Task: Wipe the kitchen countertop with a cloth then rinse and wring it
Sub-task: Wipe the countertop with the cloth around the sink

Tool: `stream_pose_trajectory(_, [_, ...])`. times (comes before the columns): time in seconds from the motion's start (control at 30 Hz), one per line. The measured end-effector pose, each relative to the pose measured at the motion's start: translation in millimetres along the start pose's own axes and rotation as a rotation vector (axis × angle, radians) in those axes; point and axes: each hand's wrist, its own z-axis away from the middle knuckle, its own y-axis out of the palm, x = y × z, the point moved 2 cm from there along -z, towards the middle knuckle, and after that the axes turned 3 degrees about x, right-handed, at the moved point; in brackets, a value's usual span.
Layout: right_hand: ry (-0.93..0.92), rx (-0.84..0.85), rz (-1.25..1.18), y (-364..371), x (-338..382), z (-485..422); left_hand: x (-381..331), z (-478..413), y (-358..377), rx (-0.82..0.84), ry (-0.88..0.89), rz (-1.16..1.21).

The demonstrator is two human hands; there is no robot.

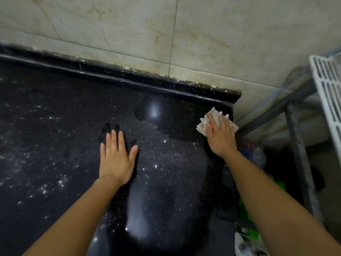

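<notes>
Black countertop (pixel 55 154): speckled stone, glossy, with a glare patch at 12 o'clock from the left hand.
Cloth (pixel 202 124): pale and crumpled, down on the counter's far right corner, 2 o'clock in view.
Right hand (pixel 220 135): palm down on the cloth, fingers straight and close together, pressing it.
Left hand (pixel 115 159): flat on bare stone at centre, fingers straight, thumb splayed, holding nothing.
White rack (pixel 328 93): off the counter at 3 o'clock, on a grey metal frame (pixel 273 113).

1. The cloth (pixel 202 125) is mostly hidden under the right hand (pixel 220 134).
2. The white basket (pixel 328 85) is cut off by the right edge.
3. Clutter (pixel 251 156) beyond the countertop (pixel 55 145) is too dark and blurred to identify.
</notes>
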Motion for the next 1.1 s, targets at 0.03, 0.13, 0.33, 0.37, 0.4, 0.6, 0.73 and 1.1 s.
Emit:
stream_pose_trajectory(0.03, [0.003,-0.001,-0.002,1,0,10,-3,13,5,-0.007,0.026,0.001])
stream_pose_trajectory(0.13, [-0.004,0.009,0.015,11,-2,48,-7,54,20,0.010,0.075,-0.043])
stream_pose_trajectory(0.33, [-0.017,0.036,0.026,35,-6,126,-6,123,45,0.008,0.160,-0.129])
stream_pose_trajectory(0.37, [-0.019,0.048,0.032,39,-7,141,-6,131,46,0.000,0.170,-0.138])
stream_pose_trajectory(0.4, [-0.029,0.059,0.039,43,-7,157,-5,139,46,-0.005,0.173,-0.145])
stream_pose_trajectory(0.6, [-0.174,0.117,0.075,69,-13,248,4,172,54,0.039,0.117,-0.165])
stream_pose_trajectory(0.73, [-0.392,0.176,0.190,85,-17,304,9,177,59,0.074,0.093,-0.187])
stream_pose_trajectory(1.1, [-0.321,0.111,0.137,53,-23,203,16,172,74,0.058,0.075,-0.142])
